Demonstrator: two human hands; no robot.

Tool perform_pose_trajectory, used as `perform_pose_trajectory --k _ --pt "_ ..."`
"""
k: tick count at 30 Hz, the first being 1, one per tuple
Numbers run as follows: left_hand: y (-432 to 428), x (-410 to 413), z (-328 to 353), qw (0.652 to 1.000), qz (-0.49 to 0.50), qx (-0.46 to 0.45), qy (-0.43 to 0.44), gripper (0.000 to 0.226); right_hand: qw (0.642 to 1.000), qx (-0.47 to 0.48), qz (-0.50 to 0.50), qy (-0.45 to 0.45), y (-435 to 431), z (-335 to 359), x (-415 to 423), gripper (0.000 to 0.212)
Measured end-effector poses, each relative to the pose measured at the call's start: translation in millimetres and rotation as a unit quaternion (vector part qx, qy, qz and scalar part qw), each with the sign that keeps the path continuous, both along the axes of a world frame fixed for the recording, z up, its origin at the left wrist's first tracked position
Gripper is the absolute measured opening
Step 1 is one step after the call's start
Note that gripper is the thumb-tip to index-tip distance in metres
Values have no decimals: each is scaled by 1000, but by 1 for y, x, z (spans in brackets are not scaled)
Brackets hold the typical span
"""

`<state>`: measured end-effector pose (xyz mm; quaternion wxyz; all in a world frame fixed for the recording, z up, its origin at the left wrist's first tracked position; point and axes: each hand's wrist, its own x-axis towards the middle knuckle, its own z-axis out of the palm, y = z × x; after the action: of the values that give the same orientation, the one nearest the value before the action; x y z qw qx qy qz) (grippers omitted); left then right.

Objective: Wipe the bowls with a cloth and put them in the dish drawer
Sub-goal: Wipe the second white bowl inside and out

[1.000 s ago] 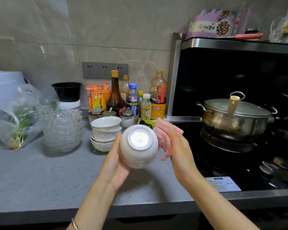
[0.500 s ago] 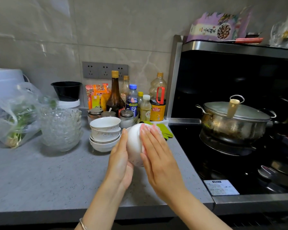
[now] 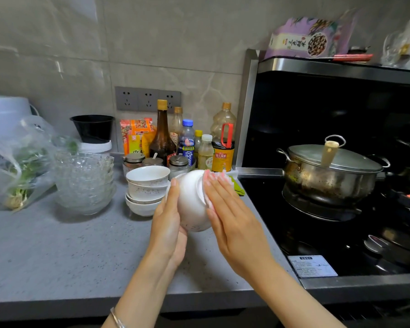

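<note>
We see the white bowl (image 3: pixel 191 204) held up above the grey counter (image 3: pixel 45 245), tipped on its side with its foot ring turned to the right; it sits between the two hands, just in front of the stack of white bowls (image 3: pixel 148 185). The left hand (image 3: pixel 168 226) cradles it from the left and below, fingers straight along its wall; we cannot see the thumb. The right hand (image 3: pixel 233 223) lies flat against the foot side, fingers straight and together, pressing a pink cloth (image 3: pixel 224 174) onto the bowl; the cloth shows only past the fingertips and along the edge of the palm. A thin bracelet (image 3: pixel 117 318) circles the left wrist.

The stacked bowls stand upright on the counter, mouths up; left of them we find a stack of clear glass bowls (image 3: pixel 85 181), and further left a plastic bag of greens (image 3: pixel 19 166). Behind the white stack stand small lidded jars (image 3: pixel 133 159) and a cluster of bottles (image 3: pixel 162 138) against the tiled wall, under a row of sockets (image 3: pixel 148 99); a black tub (image 3: pixel 92 127) sits behind the glass bowls. A green cloth (image 3: pixel 238 188) peeks out beyond the right fingertips, at the counter's edge beside the black hob (image 3: pixel 282 223); on the hob a steel pot (image 3: pixel 329 176) stands with its lid on, well apart from the hands.
</note>
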<state>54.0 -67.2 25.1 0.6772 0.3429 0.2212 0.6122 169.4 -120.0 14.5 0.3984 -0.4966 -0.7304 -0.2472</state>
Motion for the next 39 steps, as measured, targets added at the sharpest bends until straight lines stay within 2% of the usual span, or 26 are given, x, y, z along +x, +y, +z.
perform_pose_trajectory --k 3,7,15,17,21,25,28,31,33,35,39 --pt "3 -1 0 1000 17 4 -2 31 1000 7 7 5 -5 -8 -3 45" --pt "0 5 -4 1000 -14 9 25 35 999 -1 33 11 -5 -6 0 45" --pt "8 4 -13 1000 7 -10 24 53 1000 -12 -12 -12 -5 -12 34 43" --pt "13 1 -17 999 13 -14 29 44 999 -19 -27 -18 -6 -18 46 43" --pt "20 -8 -26 999 23 -25 31 29 987 -140 -73 28 -4 -43 74 50" --pt "21 -17 -35 998 26 -21 49 29 929 -365 -47 35 -12 -79 92 55" --pt "18 -20 -40 998 20 -22 58 28 917 -397 -44 26 -17 -87 95 77" --pt "13 -18 -45 997 8 -33 64 32 905 -416 -19 91 -20 -82 95 84" --pt "9 -13 -47 997 -5 -39 66 34 872 -433 42 224 -25 -73 90 62" --pt "1 -2 -47 996 -29 -30 74 37 835 -408 90 358 -35 -61 86 44" --pt "-26 31 -46 983 -118 35 134 44 821 -354 130 429 -63 -44 95 42"
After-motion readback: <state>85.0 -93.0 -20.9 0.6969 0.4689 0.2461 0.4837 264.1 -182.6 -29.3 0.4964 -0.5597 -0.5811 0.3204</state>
